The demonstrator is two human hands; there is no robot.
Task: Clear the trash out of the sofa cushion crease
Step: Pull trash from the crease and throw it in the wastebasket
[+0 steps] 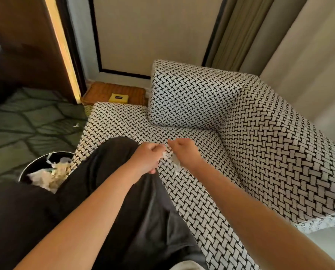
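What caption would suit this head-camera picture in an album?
On a woven-pattern sofa, the left hand grips white paper scraps beside the right hand, bin nearby.

A home living room: patterned sofa [182, 121], curtains [260, 36], carpet [26, 121].

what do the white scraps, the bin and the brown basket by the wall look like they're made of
White scraps: thin tissue or paper, matte, with crumpled, torn edges.
Bin: dark and smooth with a slight sheen on the rim, so probably plastic or coated metal.
Brown basket: wicker or rattan, judging by its fine ribbed weave.
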